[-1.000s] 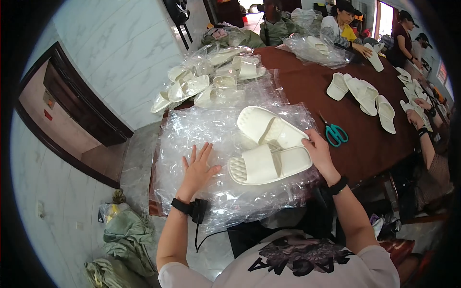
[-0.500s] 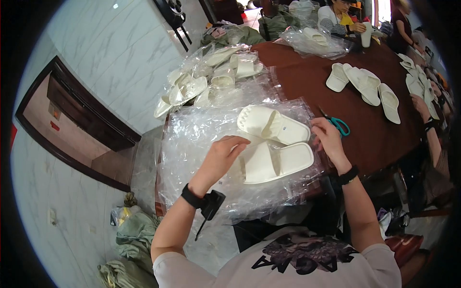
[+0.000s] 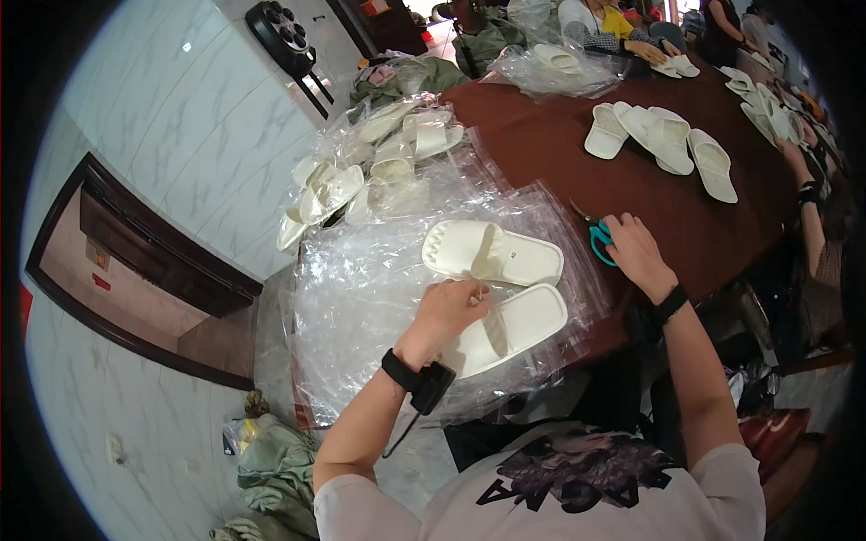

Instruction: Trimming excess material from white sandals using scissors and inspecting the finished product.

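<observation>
Two white slippers lie side by side on a stack of clear plastic bags. The far slipper has a small mark on its insole. My left hand covers part of the near slipper, its fingers curled and closed at the strap's inner edge; the fingertips are partly hidden. Over to the right, my right hand reaches across the brown table beside the scissors with teal handles. Its fingers are extended and slightly apart, close to the handle loops, with no clear grip on them.
Bagged white slippers are heaped at the table's left end. More loose slippers lie on the brown table farther back. A co-worker's hands handle slippers across the table; another person's arm is at the right.
My left hand has come down onto the near slipper, which now lies more slanted. My right hand has left the slippers' toe side and moved right to the scissors. The view has shifted slightly.
</observation>
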`<state>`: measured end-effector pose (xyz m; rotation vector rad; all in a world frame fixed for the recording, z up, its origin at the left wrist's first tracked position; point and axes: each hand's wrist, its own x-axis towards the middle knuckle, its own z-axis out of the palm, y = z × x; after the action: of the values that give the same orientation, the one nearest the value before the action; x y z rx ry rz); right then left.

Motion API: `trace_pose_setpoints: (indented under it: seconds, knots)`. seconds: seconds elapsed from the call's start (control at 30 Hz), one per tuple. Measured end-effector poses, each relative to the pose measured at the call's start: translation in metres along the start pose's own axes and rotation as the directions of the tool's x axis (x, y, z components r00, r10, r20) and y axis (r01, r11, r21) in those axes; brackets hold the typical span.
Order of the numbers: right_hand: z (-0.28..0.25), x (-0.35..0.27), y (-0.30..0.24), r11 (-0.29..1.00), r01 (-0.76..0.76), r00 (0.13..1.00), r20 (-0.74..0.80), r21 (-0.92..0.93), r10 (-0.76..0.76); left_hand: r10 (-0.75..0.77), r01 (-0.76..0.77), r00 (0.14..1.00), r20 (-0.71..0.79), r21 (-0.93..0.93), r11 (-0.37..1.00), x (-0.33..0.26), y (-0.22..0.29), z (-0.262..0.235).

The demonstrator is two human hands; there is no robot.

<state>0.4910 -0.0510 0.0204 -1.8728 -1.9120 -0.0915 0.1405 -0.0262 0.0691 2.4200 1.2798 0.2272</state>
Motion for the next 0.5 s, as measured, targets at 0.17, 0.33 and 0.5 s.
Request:
trace_pose_setpoints:
  seconds: [0.17,0.33,0.5]
  knots:
    - [0.01,0.009,0.018,0.602,-0.146,0.984,0.052,0.785,0.171,-0.033,0.052,0.998,0.045,-0.545,0.837,0.001,-0.005,0.016]
    - [-0.024,-0.001,-0.026,0.733,-0.023,0.996,0.079,0.679,-0.042,-0.024,0.025,1.0,0.006,-0.311,0.95,-0.009,0.013,0.013]
    - [-0.035,-0.001,-0.061,0.915,0.306,0.952,-0.061,0.262,-0.301,0.08,-0.083,0.991,-0.107,-0.022,0.996,-0.011,0.02,0.021]
